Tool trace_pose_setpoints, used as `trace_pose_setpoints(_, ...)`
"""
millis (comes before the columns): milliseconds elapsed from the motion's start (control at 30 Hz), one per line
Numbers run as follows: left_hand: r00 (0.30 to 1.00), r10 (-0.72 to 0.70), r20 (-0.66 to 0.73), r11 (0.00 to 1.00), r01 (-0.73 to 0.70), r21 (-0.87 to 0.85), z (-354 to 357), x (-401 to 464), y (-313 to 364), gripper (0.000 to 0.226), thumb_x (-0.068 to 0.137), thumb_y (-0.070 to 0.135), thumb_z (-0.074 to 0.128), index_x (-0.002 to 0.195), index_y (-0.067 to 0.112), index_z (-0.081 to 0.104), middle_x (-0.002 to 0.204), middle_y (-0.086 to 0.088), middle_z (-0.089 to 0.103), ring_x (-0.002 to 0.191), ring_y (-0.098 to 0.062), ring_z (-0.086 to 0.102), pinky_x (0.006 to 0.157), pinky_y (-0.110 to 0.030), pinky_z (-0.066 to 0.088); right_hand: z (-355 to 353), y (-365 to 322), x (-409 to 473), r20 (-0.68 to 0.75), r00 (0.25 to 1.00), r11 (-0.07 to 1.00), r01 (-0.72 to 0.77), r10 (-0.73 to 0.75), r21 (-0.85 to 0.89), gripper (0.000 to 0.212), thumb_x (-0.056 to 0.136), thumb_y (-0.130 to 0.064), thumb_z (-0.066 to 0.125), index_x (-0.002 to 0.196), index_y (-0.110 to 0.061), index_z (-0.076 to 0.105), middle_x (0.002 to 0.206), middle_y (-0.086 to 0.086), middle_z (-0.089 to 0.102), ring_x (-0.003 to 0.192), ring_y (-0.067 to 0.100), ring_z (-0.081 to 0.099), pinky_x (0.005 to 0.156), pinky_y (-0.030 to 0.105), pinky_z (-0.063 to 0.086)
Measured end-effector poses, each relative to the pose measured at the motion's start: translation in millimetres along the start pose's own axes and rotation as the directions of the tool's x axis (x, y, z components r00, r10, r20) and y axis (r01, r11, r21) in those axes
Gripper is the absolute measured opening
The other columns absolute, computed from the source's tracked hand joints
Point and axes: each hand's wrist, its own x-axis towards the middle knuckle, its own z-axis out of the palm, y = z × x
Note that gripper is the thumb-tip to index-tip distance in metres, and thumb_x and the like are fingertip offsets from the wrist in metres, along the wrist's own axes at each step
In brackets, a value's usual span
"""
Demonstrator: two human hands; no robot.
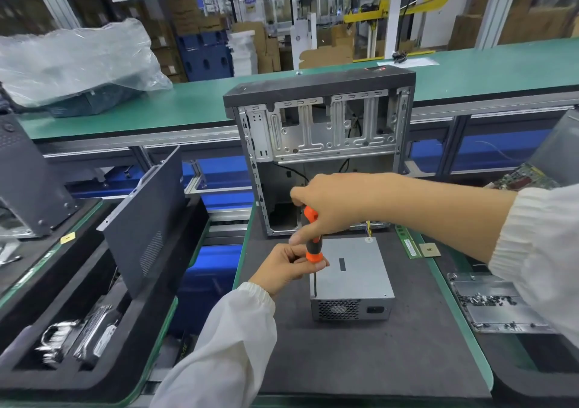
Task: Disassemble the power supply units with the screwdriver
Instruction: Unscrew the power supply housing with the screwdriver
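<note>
Hands (329,203) (289,263) grip screwdriver (311,238) above power supply (354,276).

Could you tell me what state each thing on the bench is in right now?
Power supply unit: closed, flat on the mat.
Screwdriver: upright, tip at the unit's front left corner.
Right hand: grips the handle top.
Left hand: pinches the lower handle.
Computer case: open, upright.
</note>
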Motion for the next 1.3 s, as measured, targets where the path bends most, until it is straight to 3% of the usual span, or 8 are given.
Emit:
trace_pose_setpoints(100,1.000,0.020,0.006,1.000,-0.020,-0.004,1,1,0,0.016,0.076,0.031,0.078,0.087,0.020,0.078,0.056,-0.004,0.035,0.059,-0.009,0.036,0.056,-0.013,0.034,10,0,3,-0.024,0.999,0.998,0.033,-0.034,-0.047,0.045,0.092,-0.054,0.051,0.098,-0.009,0.056,0.085,0.009,0.063,0.076,0.027,0.066,0.061,0.035,0.052)
trace_pose_setpoints(200,0.998,0.042,0.047,0.998,-0.040,-0.043,-2,2,-4,0.019,0.077,0.028,0.079,0.094,0.018,0.077,0.055,0.009,0.027,0.055,-0.009,0.031,0.056,-0.012,0.034,4,8,-1,-0.009,0.999,0.997,0.053,-0.052,0.048,0.030,0.093,-0.043,0.055,0.103,-0.015,0.053,0.089,0.004,0.059,0.079,0.026,0.064,0.053,0.029,0.044)
trace_pose_setpoints(367,0.993,-0.055,0.106,0.993,0.065,-0.100,-18,-1,-23,0.024,0.082,0.011,0.072,0.106,0.014,0.071,0.064,0.002,0.024,0.052,-0.009,0.022,0.048,-0.017,0.024,-13,23,-8,-0.080,0.997,0.997,0.018,-0.012,0.078,0.030,0.093,-0.044,0.055,0.104,-0.016,0.054,0.080,-0.003,0.051,0.084,0.023,0.058,0.069,0.036,0.048)
trace_pose_setpoints(500,0.990,-0.139,0.037,0.990,0.139,0.009,-16,-8,-44,0.017,0.082,0.016,0.073,0.097,0.015,0.065,0.064,0.004,0.030,0.051,-0.006,0.026,0.047,-0.017,0.024,-18,38,-10,-0.099,0.994,0.990,-0.031,0.045,0.141,0.034,0.093,-0.045,0.053,0.103,-0.013,0.057,0.074,-0.002,0.056,0.072,0.021,0.061,0.058,0.029,0.042)
trace_pose_setpoints(600,0.996,-0.080,-0.040,0.966,0.087,0.245,-3,-10,-55,0.031,0.076,0.032,0.080,0.086,0.018,0.054,0.058,0.014,0.035,0.056,-0.007,0.030,0.054,-0.016,0.030,-13,48,-11,-0.109,0.991,0.976,-0.060,0.084,0.210,0.034,0.094,-0.045,0.053,0.097,-0.012,0.056,0.073,0.001,0.061,0.064,0.019,0.067,0.057,0.027,0.045)
trace_pose_setpoints(733,0.986,-0.002,-0.166,0.926,0.064,0.371,6,-13,-68,0.036,0.086,0.036,0.071,0.068,0.018,0.044,0.054,0.015,0.037,0.055,-0.007,0.031,0.057,-0.020,0.030,3,55,-10,-0.163,0.973,0.951,-0.110,0.162,0.288,0.034,0.092,-0.046,0.056,0.092,-0.012,0.055,0.073,0.005,0.063,0.048,0.010,0.058,0.052,0.025,0.043)
trace_pose_setpoints(933,0.938,0.047,-0.342,0.927,0.087,0.364,26,-32,-97,0.048,0.095,0.037,0.057,0.062,0.015,0.030,0.058,0.008,0.026,0.059,-0.012,0.024,0.057,-0.028,0.024,33,61,-8,-0.270,0.931,0.905,-0.121,0.247,0.408,0.039,0.090,-0.047,0.058,0.096,-0.009,0.058,0.080,0.005,0.059,0.065,0.017,0.050,0.054,0.026,0.038)
trace_pose_setpoints(1300,0.942,0.018,-0.335,0.938,0.100,0.331,30,-26,-93,0.045,0.085,0.041,0.069,0.054,0.027,0.039,0.048,0.013,0.032,0.052,-0.008,0.027,0.050,-0.015,0.028,43,62,-14,-0.366,0.888,0.881,-0.085,0.279,0.465,0.041,0.089,-0.047,0.058,0.092,-0.006,0.059,0.073,0.002,0.057,0.063,0.016,0.050,0.059,0.028,0.042)
